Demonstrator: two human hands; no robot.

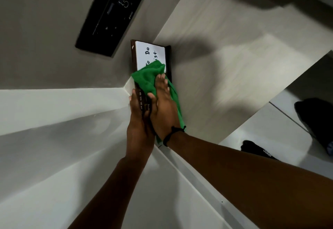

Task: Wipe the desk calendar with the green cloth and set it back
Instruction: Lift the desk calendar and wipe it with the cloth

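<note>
pale wood desk [225, 39] runs up to a grey wall [45, 39] with a black panel [113, 12] on it. the desk calendar [151, 54] sits in that corner, whether lifted or resting i cannot tell. the left hand [138, 120] grips its edge; the right hand [163, 109], fingers flat, presses the green cloth [146, 77] onto its face. looks like mid-wipe. next the cloth should sweep the uncovered white panel, then set it back.

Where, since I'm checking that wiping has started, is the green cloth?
Head view, centre: the green cloth is pressed against the desk calendar by the right hand, below the To Do lettering.
</note>
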